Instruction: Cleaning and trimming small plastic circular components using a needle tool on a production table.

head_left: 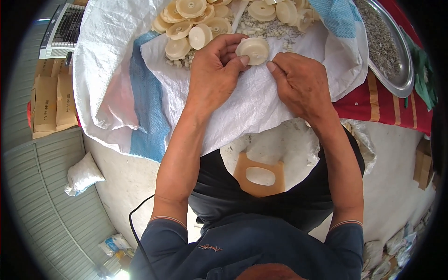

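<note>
Between the thumb and fingers of my left hand [217, 70] is a round cream plastic disc [255, 50] with a raised rim and a small hub. My right hand [301, 81] is curled just right of the disc, thumb tip pressed against the bent forefinger close to the disc's edge. Whatever that pinch holds, if anything, is too small or hidden to make out. Beyond the hands lies a heap of similar cream discs [179, 30]. Many small pale pieces [273, 31] are scattered beside the heap on a white woven sack [224, 123].
An oval metal tray [405, 83] of small grey parts stands at the far right on a red cloth [361, 103]. Cardboard boxes [52, 95] are stacked at the left. A tan stool [275, 181] shows between my legs. A filled white bag [85, 173] lies on the floor.
</note>
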The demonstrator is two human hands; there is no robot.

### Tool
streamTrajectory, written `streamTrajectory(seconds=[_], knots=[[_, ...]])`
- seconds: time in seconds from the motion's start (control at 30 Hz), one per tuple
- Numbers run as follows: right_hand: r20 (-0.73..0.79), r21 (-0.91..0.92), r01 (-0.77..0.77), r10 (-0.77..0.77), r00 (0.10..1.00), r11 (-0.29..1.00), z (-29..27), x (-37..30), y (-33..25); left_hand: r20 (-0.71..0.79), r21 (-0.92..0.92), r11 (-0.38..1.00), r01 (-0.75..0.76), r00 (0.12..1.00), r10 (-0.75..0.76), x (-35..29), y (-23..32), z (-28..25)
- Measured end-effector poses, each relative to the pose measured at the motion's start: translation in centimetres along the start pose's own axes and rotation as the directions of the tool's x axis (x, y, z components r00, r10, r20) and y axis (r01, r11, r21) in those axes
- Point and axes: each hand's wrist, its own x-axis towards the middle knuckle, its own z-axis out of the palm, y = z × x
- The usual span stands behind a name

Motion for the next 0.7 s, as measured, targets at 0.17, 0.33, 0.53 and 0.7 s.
streamTrajectory(seconds=[0.17, 0.33, 0.53, 0.7], knots=[[0.054, -0.051, 0.03, -0.028, 0.998, 0.998, -0.2, 0.0, 0.3, 0.021, 0.032, 0.999, -0.004, 1.0, 0.003, 0.0, -0.3, -0.2], [0.069, -0.089, 0.095, -0.089, 0.994, 0.992, -0.5, 0.1, 0.5, 0.157, 0.408, 0.882, -0.236, 0.97, 0.186, 0.4, 0.1, -1.2], [0.042, -0.083, 0.1, -0.097, 0.994, 0.992, 0.1, -0.1, 0.6, 0.153, 0.377, 0.887, -0.266, 0.963, 0.224, 0.4, -0.6, -1.0], [0.001, -0.092, 0.083, -0.083, 0.997, 0.992, 0.3, -0.3, 0.2, 0.109, 0.27, 0.951, -0.153, 0.986, 0.128, 0.2, -0.5, -0.5]])
